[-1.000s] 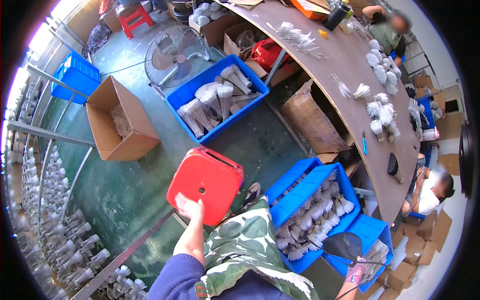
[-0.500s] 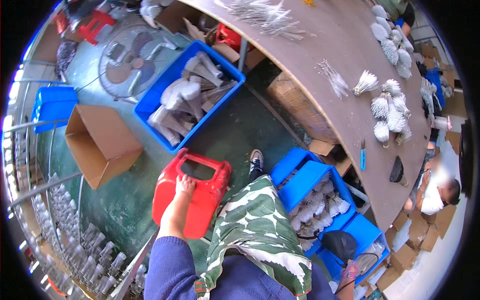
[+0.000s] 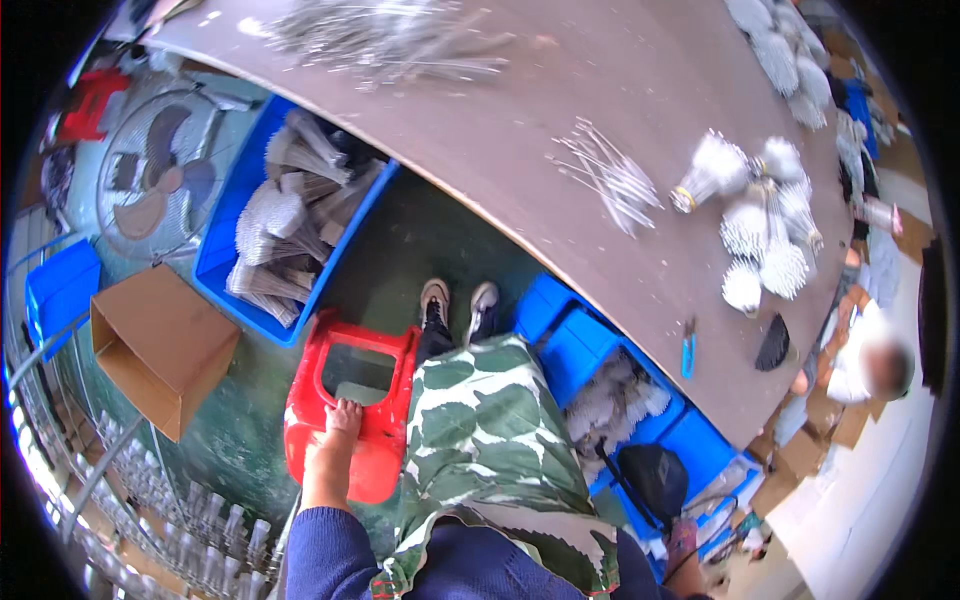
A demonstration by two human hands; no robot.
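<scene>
My left hand (image 3: 342, 420) has its fingers hooked over the edge of the large opening in a red plastic stool (image 3: 372, 455). The stool is beside my left leg, over the green floor. My right hand (image 3: 684, 545) is low at the right, blurred and partly hidden, close to a black rounded thing with a strap (image 3: 652, 480) whose kind I cannot make out. What that hand holds, if anything, does not show. Blue bins (image 3: 582, 350) stand near it, with white-tipped bundles (image 3: 615, 400) in one of them.
A brown table (image 3: 500, 150) bears loose thin rods (image 3: 608, 178), white bundles (image 3: 768, 235) and a blue-handled tool (image 3: 688, 350). To the left are a blue bin of bundles (image 3: 275, 225), a cardboard box (image 3: 165, 345) and a fan (image 3: 165, 180). Another person (image 3: 860, 345) sits at the far right.
My view has turned and shifted toward the table. The stool stays in my left hand and is now closer to my legs. Both shoes now show, side by side.
</scene>
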